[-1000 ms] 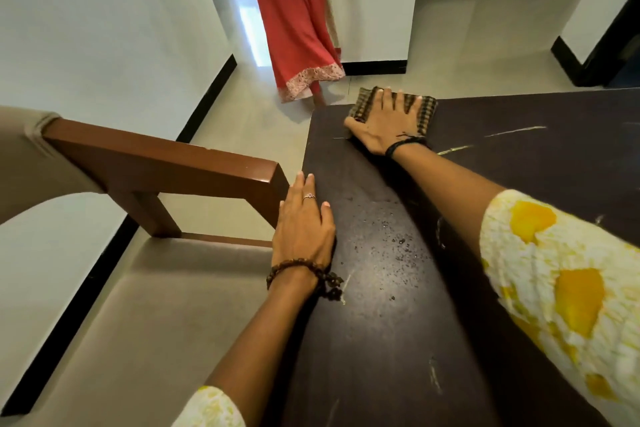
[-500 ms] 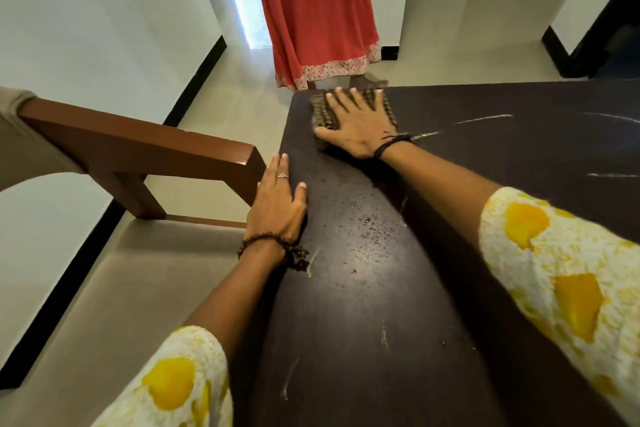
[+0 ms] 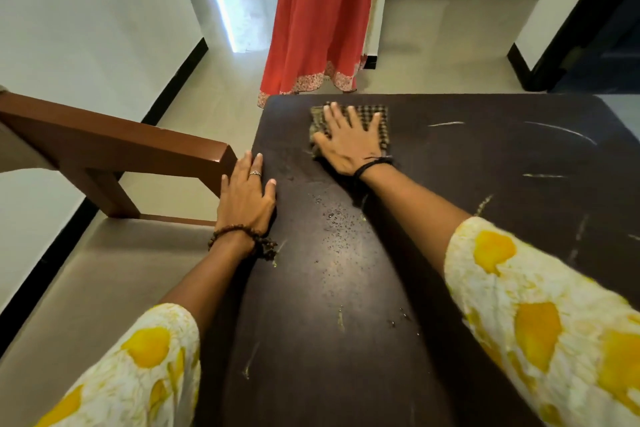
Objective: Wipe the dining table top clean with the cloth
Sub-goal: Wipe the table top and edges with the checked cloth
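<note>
The dark brown dining table top (image 3: 346, 340) fills the lower right and carries pale streaks, crumbs and small droplets. A checked brown cloth (image 3: 379, 116) lies flat near the table's far left corner. My right hand (image 3: 348, 140) presses on the cloth with fingers spread, covering most of it. My left hand (image 3: 247, 198) rests flat on the table's left edge, fingers apart, holding nothing. Both arms wear white sleeves with yellow patches.
A wooden chair (image 3: 114, 146) with a beige seat stands against the table's left side, its backrest touching my left hand. A person in a long red garment (image 3: 315, 21) stands on the tiled floor just beyond the far edge. White walls rise left and right.
My right hand and the cloth slid left to the far corner, then a little back toward the right and nearer. The person in red came closer. My left hand stayed put.
</note>
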